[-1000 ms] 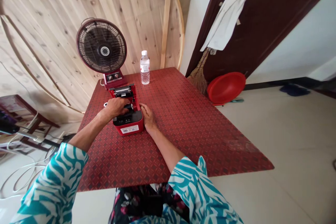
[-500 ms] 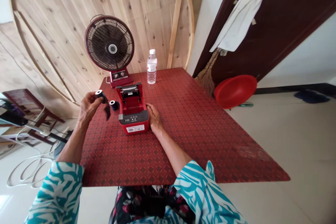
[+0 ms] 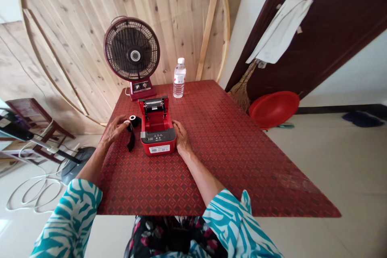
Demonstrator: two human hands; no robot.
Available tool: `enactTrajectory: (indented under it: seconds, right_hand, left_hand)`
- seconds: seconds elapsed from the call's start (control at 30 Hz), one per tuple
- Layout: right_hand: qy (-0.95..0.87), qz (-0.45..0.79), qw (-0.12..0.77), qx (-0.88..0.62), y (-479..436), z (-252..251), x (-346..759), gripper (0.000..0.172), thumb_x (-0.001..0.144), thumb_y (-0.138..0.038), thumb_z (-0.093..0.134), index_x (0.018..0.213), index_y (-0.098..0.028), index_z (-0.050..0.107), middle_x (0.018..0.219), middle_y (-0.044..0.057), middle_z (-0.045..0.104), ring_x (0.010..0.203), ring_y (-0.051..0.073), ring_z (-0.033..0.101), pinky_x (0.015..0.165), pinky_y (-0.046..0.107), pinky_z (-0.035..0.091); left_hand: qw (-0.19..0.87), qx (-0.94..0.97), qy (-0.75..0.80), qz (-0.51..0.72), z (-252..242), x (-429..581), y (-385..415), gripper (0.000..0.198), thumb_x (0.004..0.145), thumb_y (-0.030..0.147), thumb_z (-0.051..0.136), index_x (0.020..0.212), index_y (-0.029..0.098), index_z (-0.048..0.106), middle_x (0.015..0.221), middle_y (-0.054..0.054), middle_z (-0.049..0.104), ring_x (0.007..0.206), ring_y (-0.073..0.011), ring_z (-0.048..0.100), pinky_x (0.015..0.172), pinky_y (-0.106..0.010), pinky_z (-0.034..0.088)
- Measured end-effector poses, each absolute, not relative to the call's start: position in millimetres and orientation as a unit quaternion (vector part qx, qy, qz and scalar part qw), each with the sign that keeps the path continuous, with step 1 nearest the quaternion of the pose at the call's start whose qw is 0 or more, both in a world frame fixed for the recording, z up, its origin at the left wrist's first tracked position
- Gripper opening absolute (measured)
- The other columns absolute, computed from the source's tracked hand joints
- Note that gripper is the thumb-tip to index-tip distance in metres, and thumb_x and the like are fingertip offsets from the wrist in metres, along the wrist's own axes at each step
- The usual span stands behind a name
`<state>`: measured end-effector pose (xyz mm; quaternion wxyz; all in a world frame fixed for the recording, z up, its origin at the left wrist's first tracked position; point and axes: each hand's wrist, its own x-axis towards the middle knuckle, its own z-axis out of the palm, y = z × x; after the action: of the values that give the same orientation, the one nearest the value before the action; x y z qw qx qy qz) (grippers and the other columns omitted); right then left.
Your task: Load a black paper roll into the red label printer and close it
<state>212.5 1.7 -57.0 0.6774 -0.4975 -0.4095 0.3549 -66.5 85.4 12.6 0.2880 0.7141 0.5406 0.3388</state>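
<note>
A small red printer [image 3: 159, 149] with a dark grey front panel stands on the table with its lid raised, so its red inside shows. My right hand [image 3: 182, 138] grips the printer's right side, its fingertips partly hidden. Left of the printer, my left hand [image 3: 116, 130] is closed on a small black ribbon roll [image 3: 129, 128] with a white core. A loose strip of black ribbon [image 3: 131, 143] hangs from that roll down toward the tabletop. Just behind it sits a second black ribbon roll [image 3: 133, 120], its white core facing up.
The table [image 3: 229, 161] has a red patterned cover. A fan [image 3: 133, 54] and a water bottle [image 3: 179, 80] stand at its back. To the right are a straw broom [image 3: 240, 88] and a red basin [image 3: 276, 109]; a chair [image 3: 36, 117] and loose cable [image 3: 33, 187] are on the left.
My left hand has brought its ribbon roll down toward the table, beside the second roll. The right hand stays at the printer's side. The whole view has shifted slightly.
</note>
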Motion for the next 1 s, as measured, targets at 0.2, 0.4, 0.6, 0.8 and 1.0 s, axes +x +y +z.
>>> enactTrajectory:
  seconds: [0.2,0.4,0.6,0.8,1.0]
  right_hand:
    - [-0.408,0.360,0.678,-0.494,3.3,-58.6,212.7,0.037,0.086,-0.048,0.052,0.108,-0.025,0.071,0.117,0.005,0.073,0.116,0.024,0.063,0.103,0.041,0.046]
    - [-0.422,0.348,0.679,-0.490,4.5,-57.8,212.6,0.038,0.085,-0.049,0.051,0.106,-0.025,0.071,0.115,0.004,0.074,0.112,0.023,0.064,0.104,0.040,0.045]
    - [-0.422,0.344,0.683,-0.486,3.6,-55.1,210.9,0.038,0.087,-0.049,0.050,0.107,-0.025,0.071,0.114,0.004,0.074,0.110,0.022,0.064,0.103,0.039,0.046]
    - [-0.423,0.331,0.689,-0.486,4.1,-54.1,210.8,0.037,0.086,-0.049,0.051,0.104,-0.025,0.072,0.110,0.004,0.075,0.108,0.022,0.064,0.101,0.038,0.047]
    - [-0.432,0.331,0.680,-0.491,4.6,-53.2,211.8,0.036,0.086,-0.047,0.050,0.104,-0.025,0.072,0.112,0.004,0.074,0.111,0.022,0.064,0.104,0.040,0.046]
  left_hand:
    - [0.188,0.753,0.586,0.232,29.8,-41.4,100.8,0.048,0.074,0.036,0.065,0.118,0.017,0.067,0.123,-0.014,0.072,0.119,-0.0323,0.065,0.101,-0.041,0.048]
    - [0.226,0.725,0.591,0.273,38.5,-29.6,97.1,0.030,0.072,0.039,0.066,0.094,0.019,0.072,0.093,-0.008,0.076,0.094,-0.0270,0.070,0.081,-0.033,0.052]
    - [0.365,0.626,0.467,0.507,53.4,-40.9,68.8,0.056,0.069,0.055,0.072,0.108,0.016,0.069,0.092,-0.006,0.074,0.079,-0.0195,0.067,0.069,-0.028,0.052]
    - [0.364,0.744,0.354,0.435,63.3,-4.3,47.7,0.062,0.071,0.054,0.077,0.120,0.018,0.067,0.108,-0.011,0.075,0.096,-0.0242,0.071,0.089,-0.037,0.055]
    - [0.221,0.881,0.343,0.238,73.7,33.0,57.3,0.037,0.082,0.038,0.068,0.115,0.021,0.072,0.116,-0.008,0.075,0.104,-0.0247,0.071,0.097,-0.036,0.053]
